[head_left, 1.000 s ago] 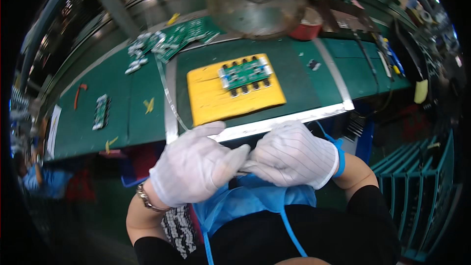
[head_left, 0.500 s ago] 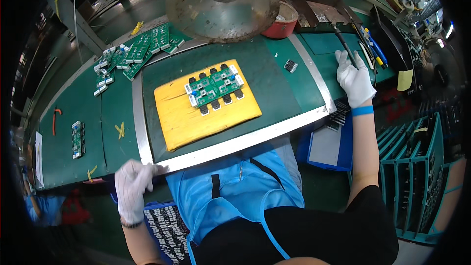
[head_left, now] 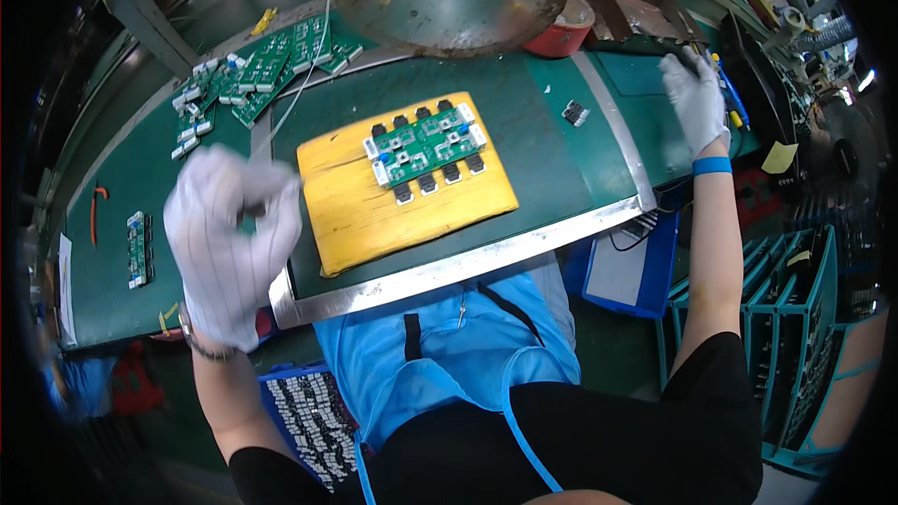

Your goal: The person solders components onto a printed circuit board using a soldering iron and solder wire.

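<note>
My gloved left hand is raised over the table's left part, thumb and fingers curled into a ring. A thin white wire runs down from the top edge to its fingers, which appear to pinch it. At the far right, my gloved right hand is closed around a dark, rod-shaped tool like a soldering iron, mostly hidden by the hand. Between them, a green circuit board with white connectors and black components along both long edges lies on a yellow pad.
A metal funnel hood hangs behind the pad, beside a red pot. Circuit boards are piled back left; another board lies far left. A loose black component sits right of the pad. Blue bins flank my lap.
My left hand has risen from the table's front edge, and the white wire has swung right with it. My right hand has shifted slightly away and right. The view has shifted a little.
</note>
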Available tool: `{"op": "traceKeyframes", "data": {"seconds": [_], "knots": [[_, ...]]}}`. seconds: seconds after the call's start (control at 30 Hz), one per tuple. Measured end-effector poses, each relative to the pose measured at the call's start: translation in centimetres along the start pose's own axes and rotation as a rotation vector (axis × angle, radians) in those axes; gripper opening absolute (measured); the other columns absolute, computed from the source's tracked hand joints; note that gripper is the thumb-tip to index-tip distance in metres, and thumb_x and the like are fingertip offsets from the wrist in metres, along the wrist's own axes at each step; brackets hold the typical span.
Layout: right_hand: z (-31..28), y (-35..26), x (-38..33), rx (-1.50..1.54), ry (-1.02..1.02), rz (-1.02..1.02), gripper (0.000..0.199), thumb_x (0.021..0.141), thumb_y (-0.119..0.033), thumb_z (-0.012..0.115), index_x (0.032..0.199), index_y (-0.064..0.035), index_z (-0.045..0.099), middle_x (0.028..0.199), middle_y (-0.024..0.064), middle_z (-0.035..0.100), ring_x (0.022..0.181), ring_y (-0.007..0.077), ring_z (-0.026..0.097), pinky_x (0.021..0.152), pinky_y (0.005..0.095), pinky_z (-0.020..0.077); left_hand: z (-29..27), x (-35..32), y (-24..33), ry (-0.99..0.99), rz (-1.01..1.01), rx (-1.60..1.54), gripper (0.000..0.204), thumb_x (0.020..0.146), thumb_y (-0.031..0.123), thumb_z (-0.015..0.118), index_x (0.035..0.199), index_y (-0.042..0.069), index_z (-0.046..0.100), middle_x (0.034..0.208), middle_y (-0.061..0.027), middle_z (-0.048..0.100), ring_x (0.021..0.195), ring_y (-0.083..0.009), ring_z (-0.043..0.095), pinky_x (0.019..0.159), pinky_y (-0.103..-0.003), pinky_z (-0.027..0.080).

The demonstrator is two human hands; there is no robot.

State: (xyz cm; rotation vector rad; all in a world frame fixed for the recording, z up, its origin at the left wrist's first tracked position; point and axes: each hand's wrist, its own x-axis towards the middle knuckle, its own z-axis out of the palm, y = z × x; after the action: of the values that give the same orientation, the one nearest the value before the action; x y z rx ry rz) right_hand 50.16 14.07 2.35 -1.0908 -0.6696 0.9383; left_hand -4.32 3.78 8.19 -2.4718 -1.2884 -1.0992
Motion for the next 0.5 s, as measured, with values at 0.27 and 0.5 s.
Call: {"op": "traceKeyframes", "data": {"seconds": [0.27,0.5], "knots": [[7.8,1.0,-7.4,-0.714,-0.142,-0.982,0.028,0.1,-0.011,0.064,0.127,-0.0025,0.063,0.117,0.0095,0.069,0.107,0.015,0.064,0.096,0.0289,0.0502,6.3,1.9,-3.7,0.04,-0.216,-0.304,0.006,0.079,0.008,0.075,0.078,0.005,0.07,0.075,-0.0033,0.068,0.062,-0.0142,0.062,0.059,-0.025,0.05],[8.8,4.1,-9.1,-0.881,-0.296,-1.018,0.032,0.095,0.003,0.063,0.128,0.0042,0.062,0.128,0.015,0.066,0.12,0.0207,0.063,0.107,0.0324,0.0474,6.9,1.0,-3.0,-0.049,0.004,-0.258,0.006,0.078,0.0,0.074,0.083,0.002,0.072,0.081,-0.0048,0.072,0.068,-0.0146,0.062,0.06,-0.025,0.046]]}}
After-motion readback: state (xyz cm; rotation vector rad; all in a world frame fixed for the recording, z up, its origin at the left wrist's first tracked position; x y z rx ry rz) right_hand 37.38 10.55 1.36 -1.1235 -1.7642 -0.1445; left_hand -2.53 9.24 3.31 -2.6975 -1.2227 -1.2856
